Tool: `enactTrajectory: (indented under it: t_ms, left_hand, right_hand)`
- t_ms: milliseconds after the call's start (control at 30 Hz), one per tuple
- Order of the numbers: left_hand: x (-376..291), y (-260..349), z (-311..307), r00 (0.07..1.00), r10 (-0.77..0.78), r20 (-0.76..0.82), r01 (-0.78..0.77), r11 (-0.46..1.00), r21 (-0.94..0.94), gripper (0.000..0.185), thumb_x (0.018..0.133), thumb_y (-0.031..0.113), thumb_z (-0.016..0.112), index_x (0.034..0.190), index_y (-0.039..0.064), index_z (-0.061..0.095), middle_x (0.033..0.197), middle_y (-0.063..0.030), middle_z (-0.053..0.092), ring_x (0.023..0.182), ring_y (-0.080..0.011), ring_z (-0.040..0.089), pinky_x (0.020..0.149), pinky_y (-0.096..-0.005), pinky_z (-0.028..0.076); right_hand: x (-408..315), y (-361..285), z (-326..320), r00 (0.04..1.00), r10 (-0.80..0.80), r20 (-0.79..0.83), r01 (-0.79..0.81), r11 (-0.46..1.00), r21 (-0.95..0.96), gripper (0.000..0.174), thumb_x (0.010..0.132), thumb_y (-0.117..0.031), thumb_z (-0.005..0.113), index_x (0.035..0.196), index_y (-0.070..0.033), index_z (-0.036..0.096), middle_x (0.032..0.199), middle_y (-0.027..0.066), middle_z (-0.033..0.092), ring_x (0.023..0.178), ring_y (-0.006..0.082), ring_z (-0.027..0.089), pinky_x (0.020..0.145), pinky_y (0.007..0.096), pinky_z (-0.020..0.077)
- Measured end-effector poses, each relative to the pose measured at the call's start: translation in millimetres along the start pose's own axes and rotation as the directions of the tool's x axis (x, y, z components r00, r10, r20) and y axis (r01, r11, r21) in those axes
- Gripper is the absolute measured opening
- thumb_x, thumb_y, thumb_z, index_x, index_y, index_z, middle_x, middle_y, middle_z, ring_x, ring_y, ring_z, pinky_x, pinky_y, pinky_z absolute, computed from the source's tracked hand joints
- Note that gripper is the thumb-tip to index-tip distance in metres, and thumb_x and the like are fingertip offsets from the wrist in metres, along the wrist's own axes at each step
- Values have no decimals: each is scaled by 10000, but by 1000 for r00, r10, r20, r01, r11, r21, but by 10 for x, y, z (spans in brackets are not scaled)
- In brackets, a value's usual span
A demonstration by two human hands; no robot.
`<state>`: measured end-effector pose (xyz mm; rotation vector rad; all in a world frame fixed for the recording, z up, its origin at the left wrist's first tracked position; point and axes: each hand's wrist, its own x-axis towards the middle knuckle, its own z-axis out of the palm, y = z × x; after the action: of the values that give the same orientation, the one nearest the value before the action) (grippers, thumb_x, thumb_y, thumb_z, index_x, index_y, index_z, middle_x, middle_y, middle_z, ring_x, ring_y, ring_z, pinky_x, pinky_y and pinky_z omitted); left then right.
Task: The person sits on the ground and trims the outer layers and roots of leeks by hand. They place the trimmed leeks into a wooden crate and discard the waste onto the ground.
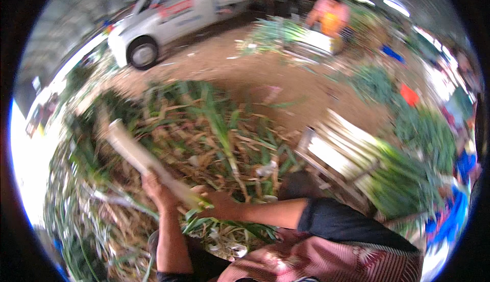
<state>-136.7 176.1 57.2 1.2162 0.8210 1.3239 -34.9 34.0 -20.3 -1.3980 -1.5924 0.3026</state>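
Observation:
My left hand [160, 188] is closed around the pale shaft of a thick leek or large green onion [132, 144]. Its white end points up and to the left. At the opposite, greenish end, my right hand [216, 203] is closed on the leaves, partly blurred by motion. Below both hands, loose green leaves and pale peelings [226, 240] lie close to my legs. A heap of dry brown and green leaf scraps [199, 140] spreads out in front of me.
To my right, a low wooden rack [321, 171] bears a row of trimmed leeks or green onions [398, 174]. Unsorted stalks [72, 197] are heaped on my left. Farther off, a person [329, 15] works beside another rack [306, 58]. A white truck [187, 12] stands beyond the dirt floor [237, 67].

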Motion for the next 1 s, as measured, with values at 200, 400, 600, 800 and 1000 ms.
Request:
enactTrajectory:
  t_ms: [200,400,600,800,1000]
  left_hand:
    - [-421,759,213,930,344,-127,-294,906,303,637,962,488,404,1337,-27,402,1182,-255,536,1017,-260,544,756,-397,535]
    - [-800,2125,493,770,629,-105,-574,756,314,505,994,396,383,1184,-62,476,1011,-192,579,800,-225,570,698,-363,492]
    - [-1060,2816,714,787,617,-8,-617,787,17,541,1012,373,303,1316,-65,396,1261,-214,519,1108,-318,555,998,-441,436]
    - [-1104,1828,1371,726,289,624,-259,955,-142,545,960,408,470,1359,43,408,1320,-166,498,1260,-258,450,961,-428,421]
    - [-1158,195,1115,864,-194,465,103,971,215,202,921,227,598,964,31,621,810,-43,594,694,-147,554,597,-315,502]
  right_hand:
    - [-134,-518,307,940,23,-340,14,994,105,683,836,-431,633,1336,-26,404,1105,230,600,940,402,614,830,443,490]
    - [337,-1542,-684,944,-117,-307,168,975,143,709,833,-473,627,1321,-12,399,1099,238,564,893,398,605,768,496,481]
    - [474,-1873,-2020,744,-600,-296,343,722,-601,663,756,-429,676,1245,-33,467,894,186,627,685,356,625,586,500,487]
    - [-785,-2214,-4366,956,36,-291,-281,392,-876,388,842,-489,607,1075,-179,588,720,47,632,582,198,612,497,360,490]
    - [-3216,-1844,-5352,771,358,-526,-519,-124,-845,385,840,-390,607,1060,-81,541,777,177,639,666,358,621,607,430,498]
